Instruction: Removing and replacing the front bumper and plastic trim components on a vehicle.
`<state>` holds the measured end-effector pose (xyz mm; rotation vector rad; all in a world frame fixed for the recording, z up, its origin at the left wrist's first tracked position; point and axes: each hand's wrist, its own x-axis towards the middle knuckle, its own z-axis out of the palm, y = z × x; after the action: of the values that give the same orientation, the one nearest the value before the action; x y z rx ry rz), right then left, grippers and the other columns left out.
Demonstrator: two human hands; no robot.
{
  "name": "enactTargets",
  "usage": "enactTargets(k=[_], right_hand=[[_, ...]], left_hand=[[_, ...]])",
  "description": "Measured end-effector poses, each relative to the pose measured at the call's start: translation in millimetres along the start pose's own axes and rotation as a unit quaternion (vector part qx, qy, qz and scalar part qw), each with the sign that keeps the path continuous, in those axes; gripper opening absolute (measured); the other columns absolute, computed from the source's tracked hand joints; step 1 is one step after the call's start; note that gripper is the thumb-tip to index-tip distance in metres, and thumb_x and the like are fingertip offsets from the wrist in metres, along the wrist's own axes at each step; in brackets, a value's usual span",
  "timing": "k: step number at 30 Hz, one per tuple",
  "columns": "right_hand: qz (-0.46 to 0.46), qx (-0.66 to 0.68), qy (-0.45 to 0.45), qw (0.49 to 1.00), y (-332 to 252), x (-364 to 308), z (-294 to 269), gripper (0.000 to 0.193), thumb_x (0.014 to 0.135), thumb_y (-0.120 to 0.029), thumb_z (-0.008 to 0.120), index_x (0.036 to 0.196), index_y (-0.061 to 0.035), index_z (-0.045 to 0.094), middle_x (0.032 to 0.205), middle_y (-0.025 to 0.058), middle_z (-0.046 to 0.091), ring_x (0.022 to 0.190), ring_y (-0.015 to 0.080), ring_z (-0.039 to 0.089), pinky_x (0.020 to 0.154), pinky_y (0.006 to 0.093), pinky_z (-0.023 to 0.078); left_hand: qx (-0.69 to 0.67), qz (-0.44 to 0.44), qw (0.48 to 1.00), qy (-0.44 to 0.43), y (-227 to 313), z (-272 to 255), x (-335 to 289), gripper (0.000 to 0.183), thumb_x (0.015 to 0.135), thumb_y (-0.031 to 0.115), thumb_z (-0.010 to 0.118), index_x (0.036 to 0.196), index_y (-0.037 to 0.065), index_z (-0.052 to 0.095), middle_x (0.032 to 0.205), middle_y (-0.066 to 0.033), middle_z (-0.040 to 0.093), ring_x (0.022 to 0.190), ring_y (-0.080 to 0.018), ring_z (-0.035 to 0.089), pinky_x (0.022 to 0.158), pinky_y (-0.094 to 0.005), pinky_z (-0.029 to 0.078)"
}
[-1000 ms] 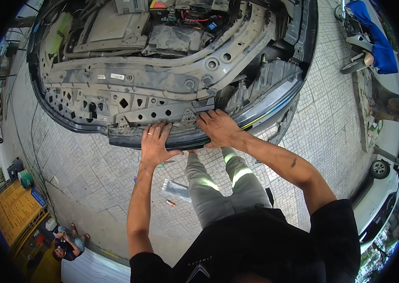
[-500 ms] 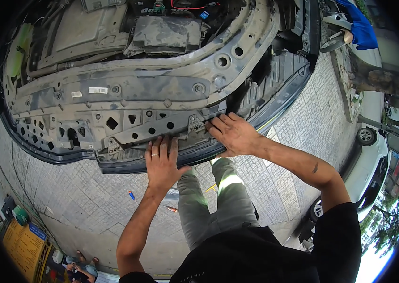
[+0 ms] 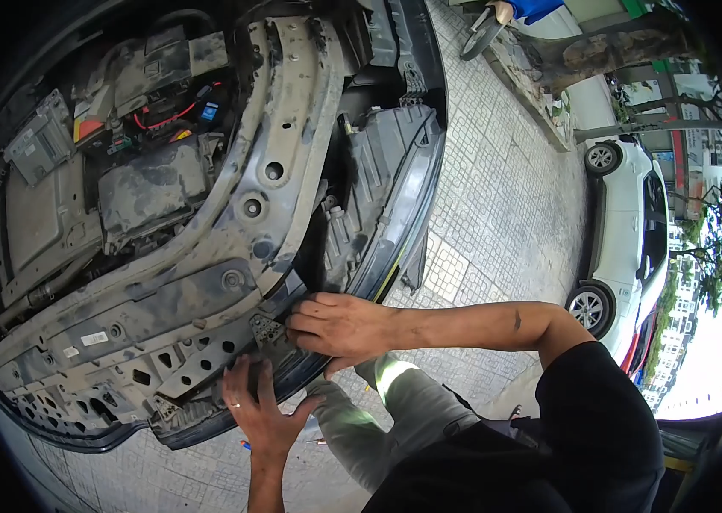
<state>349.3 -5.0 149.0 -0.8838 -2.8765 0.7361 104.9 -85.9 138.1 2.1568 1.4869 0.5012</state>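
Grey paving [image 3: 498, 197] spreads out R of both hands' fingers, past the car's edge. The car front end [image 3: 143, 282], dusty & uncovered, takes up the area ahead & L of the fingers. A white car [image 3: 626, 231] is parked well off to the R of the fingers, beyond the pavers. The bumper [image 3: 296, 376], dark w/ a curved rim, is right under both sets of fingers & runs on to either side. A crossmember [image 3: 293, 111] curves away ahead of the R fingers; the headlamp unit [image 3: 391, 154] sits ahead too, a bit further R. A black box cover [image 3: 152, 188], dirt-streaked, is fwd & L of the fingers. A grey strip w/ holes [image 3: 199, 368] lies just L of the L fingertips. R hand [image 3: 351, 327]: fingers bent, close together over the bumper's inner edge, thumb down twd its outer side; can't tell if they're clamping. L hand [image 3: 265, 419]: fingers open, laid over the same edge, thumb spread wide to the R. A small triangular bracket [image 3: 267, 329] is btwn the two sets of fingertips, just beside the R ones. A white label [image 3: 94, 339] is well L of the L fingers; a thin ring [image 3: 235, 405] is on one L finger.
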Motion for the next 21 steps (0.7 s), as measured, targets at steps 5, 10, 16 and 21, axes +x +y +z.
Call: enactTargets(k=[5,10,16,21], right_hand=[[0.180,-0.016,0.351,0.919,36,-68,-12,0.057,0.082,-0.045,0.072,0.119,-0.0040,0.060,0.122,0.0143,0.055,0.116,0.0301,0.051,0.098,0.0440,0.042],[0.487,0.117,0.580,0.643,128,-120,1,0.064,0.095,-0.042,0.058,0.139,0.0007,0.041,0.138,0.0249,0.039,0.134,0.0400,0.034,0.113,0.0494,0.027],[0.474,0.155,0.595,0.631,160,-115,12,0.055,0.101,-0.036,0.044,0.148,-0.0076,0.043,0.150,0.0173,0.037,0.137,0.0391,0.036,0.114,0.0511,0.026],[0.472,0.202,0.619,0.595,160,-123,11,0.047,0.099,-0.028,0.048,0.141,-0.0077,0.052,0.149,0.0166,0.041,0.137,0.0368,0.040,0.112,0.0479,0.029]], left_hand=[[-0.201,0.030,0.979,0.021,70,20,109,0.084,0.072,0.046,0.084,0.134,0.001,0.049,0.140,-0.0248,0.045,0.128,-0.0420,0.046,0.104,-0.0544,0.040],[-0.031,0.043,0.998,-0.013,146,71,248,0.114,0.064,0.058,0.084,0.149,0.002,0.033,0.151,-0.0299,0.031,0.142,-0.0455,0.030,0.117,-0.0582,0.019],[0.079,-0.064,0.989,-0.106,186,116,257,0.139,0.058,0.056,0.088,0.157,0.003,0.007,0.159,-0.0328,0.011,0.148,-0.0425,0.019,0.119,-0.0571,0.011],[0.000,-0.104,0.987,-0.119,183,123,258,0.133,0.058,0.029,0.093,0.154,-0.007,0.009,0.155,-0.0311,0.025,0.143,-0.0377,0.032,0.118,-0.0412,0.026]])
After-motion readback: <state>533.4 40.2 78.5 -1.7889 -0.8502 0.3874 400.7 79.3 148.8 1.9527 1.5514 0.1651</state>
